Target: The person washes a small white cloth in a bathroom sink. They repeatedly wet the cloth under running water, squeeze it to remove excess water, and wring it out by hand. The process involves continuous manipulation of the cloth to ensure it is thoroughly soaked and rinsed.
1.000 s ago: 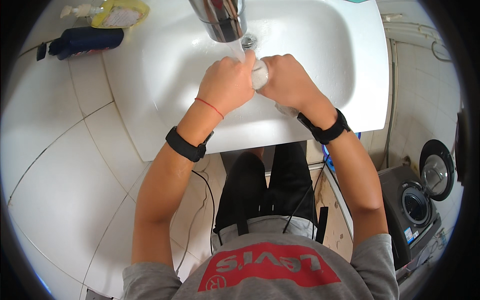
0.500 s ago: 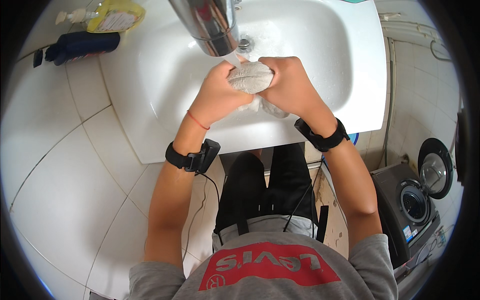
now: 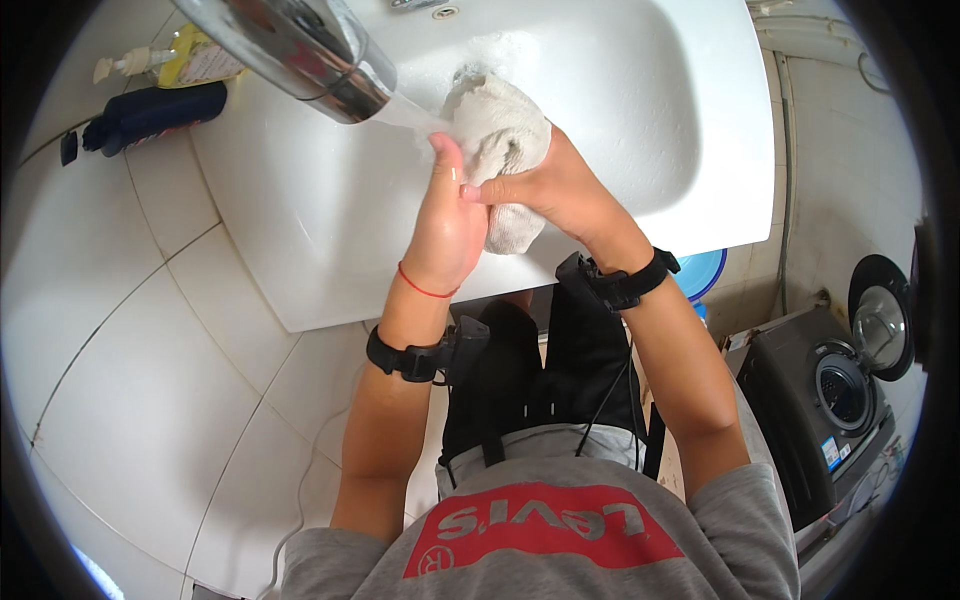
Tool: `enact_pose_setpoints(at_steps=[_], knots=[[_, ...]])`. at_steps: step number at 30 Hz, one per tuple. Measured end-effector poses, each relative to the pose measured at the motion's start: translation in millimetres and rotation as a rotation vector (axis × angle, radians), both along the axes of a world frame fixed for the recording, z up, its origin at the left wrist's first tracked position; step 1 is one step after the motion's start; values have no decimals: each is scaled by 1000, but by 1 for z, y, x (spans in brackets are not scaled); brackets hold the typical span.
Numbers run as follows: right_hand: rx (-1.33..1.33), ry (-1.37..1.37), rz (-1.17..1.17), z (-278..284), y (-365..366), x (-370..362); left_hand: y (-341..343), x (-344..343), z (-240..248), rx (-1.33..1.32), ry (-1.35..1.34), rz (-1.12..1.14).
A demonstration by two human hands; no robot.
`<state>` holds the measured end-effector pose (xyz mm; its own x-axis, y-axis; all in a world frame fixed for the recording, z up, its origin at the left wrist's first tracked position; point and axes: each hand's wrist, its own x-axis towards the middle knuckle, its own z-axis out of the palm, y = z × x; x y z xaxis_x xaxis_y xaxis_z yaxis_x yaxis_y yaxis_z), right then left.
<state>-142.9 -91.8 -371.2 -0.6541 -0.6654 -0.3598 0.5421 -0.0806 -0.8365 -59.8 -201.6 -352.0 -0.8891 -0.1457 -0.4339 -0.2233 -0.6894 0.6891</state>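
Observation:
A wet off-white cloth (image 3: 515, 225) hangs bunched over the sink basin. My right hand (image 3: 555, 190) is closed on its right side, with the thumb laid across the front toward my left hand. My left hand (image 3: 447, 220) touches the cloth's left edge with its palm side; its thumb is stretched up, off the cloth, and its other fingers are hidden. From the chrome faucet (image 3: 350, 95) at upper left, water sprays onto the cloth and past my left thumb. The white sink (image 3: 640, 100) lies beneath both hands, its drain mostly hidden by the cloth.
On the tiled ledge (image 3: 120, 330) at left lie a dark blue bottle (image 3: 160, 115) and a yellow pump bottle (image 3: 195, 58). A dark front-loading washing machine (image 3: 800, 410) stands at lower right with its round door open. A blue-rimmed basin (image 3: 700, 272) shows below the sink's right side.
The faucet head has shifted left and tilted in view. The cloth, earlier squeezed between both fists, now hangs looser and larger. My left hand has loosened, its thumb raised.

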Motion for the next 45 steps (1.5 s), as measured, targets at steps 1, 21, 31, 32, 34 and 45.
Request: enact_pose_setpoints(at_steps=[1, 21, 31, 32, 34, 45], knots=[[37, -53, 50, 3, 0, -2, -2, 0, 3, -5, -3, -2], [242, -107, 510, 2, -14, -31, -66, -22, 14, -1835, 395, -531], [295, 109, 506, -14, -3, -28, -66, -28, -16, -2212, 355, -707], [337, 226, 540, -11, 0, -29, -67, -28, -21, -2210, 346, -699], [386, 299, 576, -11, 4, -30, -66, -28, -29, -2161, 288, -748], [953, 1083, 883, -13, -10, -26, -35, -25, -32, -1296, -375, -752]])
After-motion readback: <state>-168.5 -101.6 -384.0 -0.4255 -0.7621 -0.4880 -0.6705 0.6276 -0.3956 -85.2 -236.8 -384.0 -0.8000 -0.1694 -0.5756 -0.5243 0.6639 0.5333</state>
